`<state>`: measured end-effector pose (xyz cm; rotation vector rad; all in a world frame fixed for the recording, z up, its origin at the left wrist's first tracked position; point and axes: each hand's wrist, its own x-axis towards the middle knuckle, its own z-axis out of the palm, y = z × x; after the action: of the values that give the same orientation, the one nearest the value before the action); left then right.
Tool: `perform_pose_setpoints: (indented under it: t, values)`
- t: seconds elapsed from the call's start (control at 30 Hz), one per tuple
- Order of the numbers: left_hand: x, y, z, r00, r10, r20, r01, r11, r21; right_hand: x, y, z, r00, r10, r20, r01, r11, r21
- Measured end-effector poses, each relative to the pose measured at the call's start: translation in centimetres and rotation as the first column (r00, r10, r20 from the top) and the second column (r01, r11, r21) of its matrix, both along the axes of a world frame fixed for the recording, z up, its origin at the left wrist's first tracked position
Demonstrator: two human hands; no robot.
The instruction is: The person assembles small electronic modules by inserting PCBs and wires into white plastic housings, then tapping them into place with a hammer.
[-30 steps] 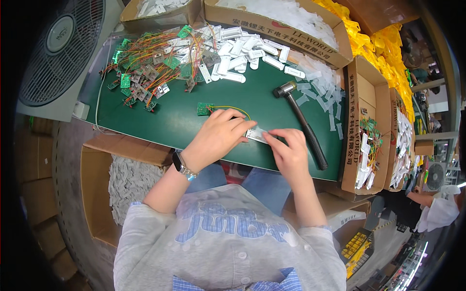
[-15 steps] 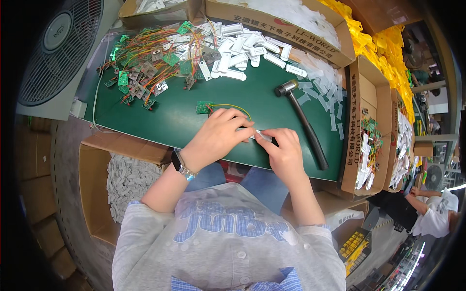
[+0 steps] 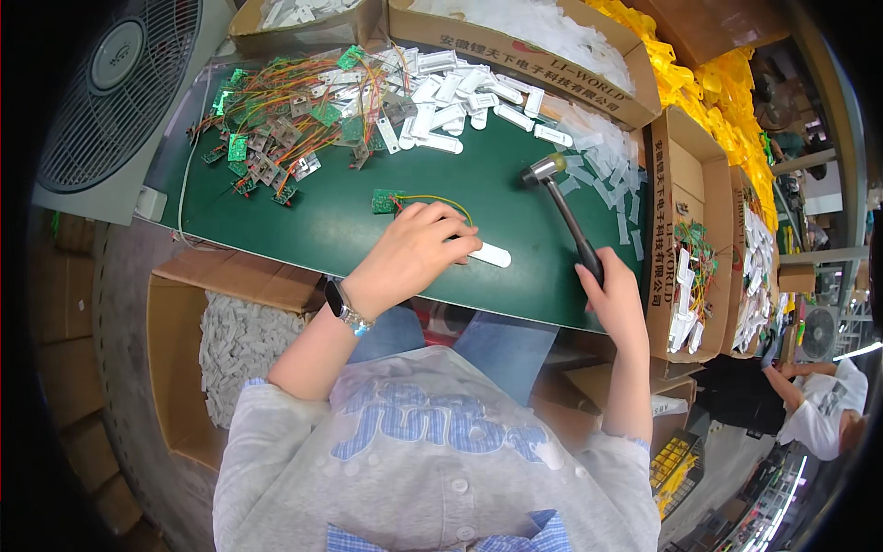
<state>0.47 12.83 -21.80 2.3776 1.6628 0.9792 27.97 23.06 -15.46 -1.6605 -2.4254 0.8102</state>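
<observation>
A slim white plastic casing [image 3: 490, 256] with a rounded end lies on the green tabletop, its other end under my left hand [image 3: 418, 248]. The fingers of that hand are bent and pressed together on it. A yellow wire runs from beside this hand to a small green circuit board [image 3: 386, 201] on the table. My right hand [image 3: 615, 293] is closed round the lower handle of a hammer [image 3: 572, 216] with a dark shaft. The hammer's head, which has a yellowish face, is at or just above the tabletop; I cannot tell which.
Wired circuit boards [image 3: 267, 138] are heaped at the far left, beside a pile of white casings [image 3: 441, 110]. Translucent strips [image 3: 607, 179] lie to the right. Cardboard boxes [image 3: 543, 72] line the back and right edges. A fan [image 3: 115, 78] stands at the left.
My right hand has left the white casing and moved right to grip the hammer's handle. The casing's rounded end is now uncovered. My left hand has stayed nearly in place.
</observation>
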Motion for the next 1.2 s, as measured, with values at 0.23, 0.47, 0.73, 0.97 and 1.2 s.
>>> perform_pose_setpoints:
  t: [0.23, 0.47, 0.73, 0.97, 1.2]
  values:
    - [0.2, 0.0, 0.0, 1.0, 0.003, -0.002, -0.003, 1.0, 0.005, 4.5, -5.0, -0.2, 0.992, 0.121, -0.036, -0.107, 0.956, 0.273]
    - [0.3, 0.1, 0.0, 1.0, -0.009, -0.005, 0.009, 1.0, 0.007, 4.9, -6.8, -1.8, 0.973, 0.175, 0.149, -0.223, 0.877, 0.425]
    - [0.2, 0.1, 0.0, 1.0, 0.007, -0.014, -0.007, 1.0, 0.013, 4.3, -7.5, -1.9, 0.962, 0.174, 0.21, -0.254, 0.855, 0.453]
    - [0.1, 0.0, 0.3, 0.982, 0.055, 0.183, -0.03, 0.99, -0.136, 2.7, -7.1, -2.2, 0.981, 0.068, -0.18, 0.021, 0.89, 0.455]
    - [-0.1, -0.1, -0.3, 0.961, 0.102, 0.256, -0.044, 0.974, -0.223, 1.4, -5.9, -2.1, 0.976, 0.216, -0.033, -0.166, 0.834, 0.527]
